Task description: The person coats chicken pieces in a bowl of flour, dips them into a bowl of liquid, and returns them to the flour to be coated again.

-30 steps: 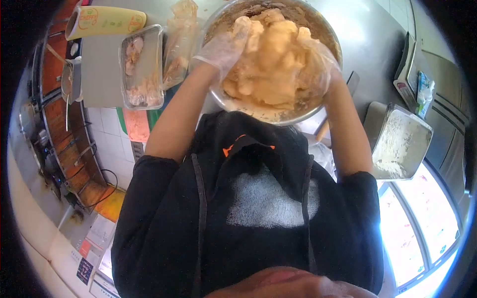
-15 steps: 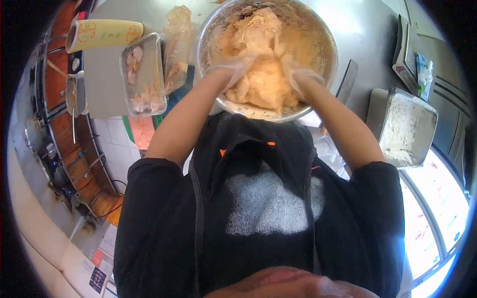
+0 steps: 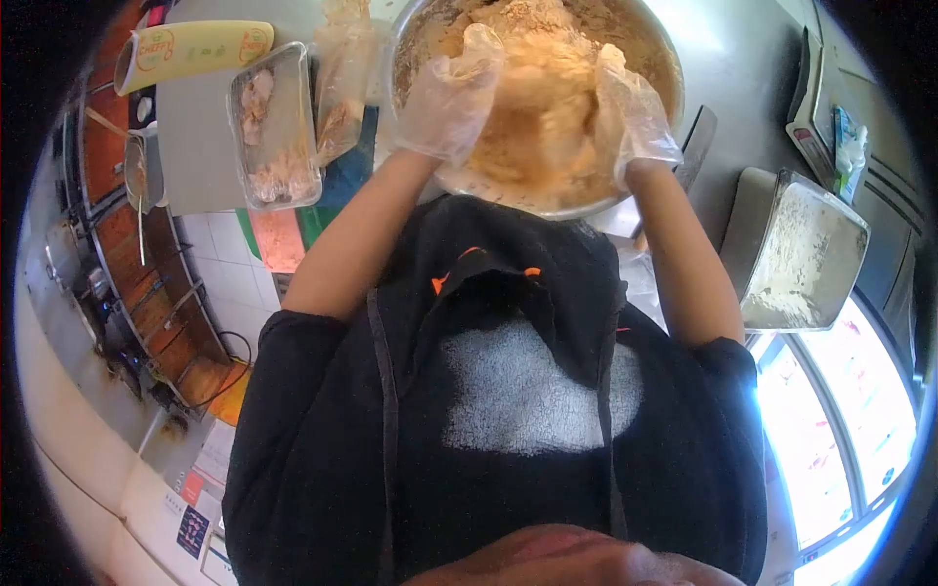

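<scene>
A large metal bowl (image 3: pixel 668 59) holds flour-coated, breaded pieces (image 3: pixel 532 24); those in its middle are smeared by motion. My left hand (image 3: pixel 454 98), in a clear plastic glove, is over the bowl's left side with its fingers stretched forward and nothing gripped. My right hand (image 3: pixel 633 107), gloved the same way, is over the right side, fingers extended and apart from the left hand. The blurred pieces lie between the two hands, and I cannot tell whether they touch the gloves.
Left of the bowl are a clear tray (image 3: pixel 234 127) with pale meat, a plastic bag (image 3: pixel 342 88) and a yellow printed roll (image 3: pixel 195 54). A wide blade (image 3: pixel 697 142) lies right of the bowl, beside a flour-dusted metal container (image 3: pixel 806 254).
Both hands have come up out of the coated pieces and moved slightly apart, their fingers now showing. The pieces between them have shifted and blurred. The view has shifted slightly.
</scene>
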A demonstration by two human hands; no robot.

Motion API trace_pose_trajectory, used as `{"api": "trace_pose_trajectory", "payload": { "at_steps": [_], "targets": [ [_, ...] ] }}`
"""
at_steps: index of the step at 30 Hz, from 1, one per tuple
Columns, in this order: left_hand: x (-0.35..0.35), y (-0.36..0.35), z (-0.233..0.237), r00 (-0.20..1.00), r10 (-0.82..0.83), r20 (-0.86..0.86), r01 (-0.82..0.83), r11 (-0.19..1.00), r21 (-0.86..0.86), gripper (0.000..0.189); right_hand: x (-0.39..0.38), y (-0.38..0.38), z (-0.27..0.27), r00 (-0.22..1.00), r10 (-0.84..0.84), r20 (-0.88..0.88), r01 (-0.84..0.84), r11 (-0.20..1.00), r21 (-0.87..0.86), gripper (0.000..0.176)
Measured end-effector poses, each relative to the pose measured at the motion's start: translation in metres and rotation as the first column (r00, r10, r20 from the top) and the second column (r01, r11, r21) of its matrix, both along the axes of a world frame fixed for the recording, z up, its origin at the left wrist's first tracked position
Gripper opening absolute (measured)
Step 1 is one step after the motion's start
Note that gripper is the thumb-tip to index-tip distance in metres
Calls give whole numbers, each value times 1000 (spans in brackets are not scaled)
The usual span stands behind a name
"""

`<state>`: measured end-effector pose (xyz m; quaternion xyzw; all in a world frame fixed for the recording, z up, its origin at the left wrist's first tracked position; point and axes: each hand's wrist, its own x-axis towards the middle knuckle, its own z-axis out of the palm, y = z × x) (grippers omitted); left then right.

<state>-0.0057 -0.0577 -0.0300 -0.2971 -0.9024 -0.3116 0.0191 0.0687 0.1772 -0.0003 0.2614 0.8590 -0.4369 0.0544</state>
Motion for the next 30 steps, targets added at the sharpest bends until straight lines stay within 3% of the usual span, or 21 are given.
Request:
{"api": "trace_pose_trajectory", "payload": {
  "at_steps": [1,2,4,5,6,7,8,9,10,11,13,14,18,20,21,22,24,26,28,29,30],
  "targets": [
    [-2,-1,-2,998,10,-66,6,971,240,38,3,10,-19,892,441,-101,-324,779,537,30],
    [-7,3,9,997,11,-72,6,970,241,38,-11,11,-14,970,141,200,-166,980,112,28],
    [-18,12,45,846,323,424,-254,944,-212,37,-6,14,-18,968,244,56,-250,959,134,28],
    [-13,6,49,851,324,413,-261,944,-203,37,-4,15,-16,936,344,-78,-328,930,166,28],
    [-6,-4,49,900,187,395,-118,974,-191,35,-6,3,-1,919,356,-170,-279,891,358,29],
    [-4,-9,49,926,44,374,28,982,-185,34,-14,-10,14,916,359,-180,-276,888,367,29],
    [-6,-3,51,932,44,361,24,983,-180,34,-29,-26,42,980,37,-196,-56,994,-92,30],
    [-6,8,53,974,-222,36,221,975,35,35,-37,-32,57,964,-260,-62,190,831,-522,31],
    [-5,18,54,858,-390,-334,461,872,164,45,-36,-33,31,899,-366,-241,54,638,-768,27],
    [2,23,53,854,-386,-349,460,873,161,45,-41,-36,27,896,-362,-256,40,642,-766,27],
    [28,25,50,936,-347,-65,324,917,-235,41,-53,-47,23,912,-364,-188,20,498,-867,27],
    [22,35,77,910,-353,219,399,888,-228,42,-57,-45,0,947,-271,-174,-77,332,-940,32],
    [29,45,83,930,-359,74,361,860,-360,45,-67,-55,23,957,-277,-82,-29,188,-982,36],
    [37,42,79,858,-359,-368,358,931,-73,33,-61,-57,49,938,-347,7,46,105,-993,53],
    [37,41,78,858,-349,-378,349,934,-70,33,-59,-60,59,925,-376,54,83,62,-995,64],
    [35,40,77,942,-236,-238,210,969,-132,34,-59,-64,61,930,-366,41,71,70,-995,64],
    [29,38,94,989,-87,-115,62,977,-206,35,-60,-73,60,866,-487,-112,-138,-16,-990,115],
    [21,39,122,877,-4,481,220,893,-393,39,-57,-75,53,866,-454,-208,-211,46,-976,118],
    [38,44,88,808,-146,570,343,904,-254,36,-51,-74,43,864,-406,-298,-282,101,-954,121],
    [43,47,77,716,-293,634,458,882,-110,35,-48,-67,36,870,-351,-345,-381,-37,-924,112],
    [44,47,79,726,-277,630,437,893,-111,35,-47,-63,34,870,-299,-391,-455,-185,-871,104]
  ]
}}
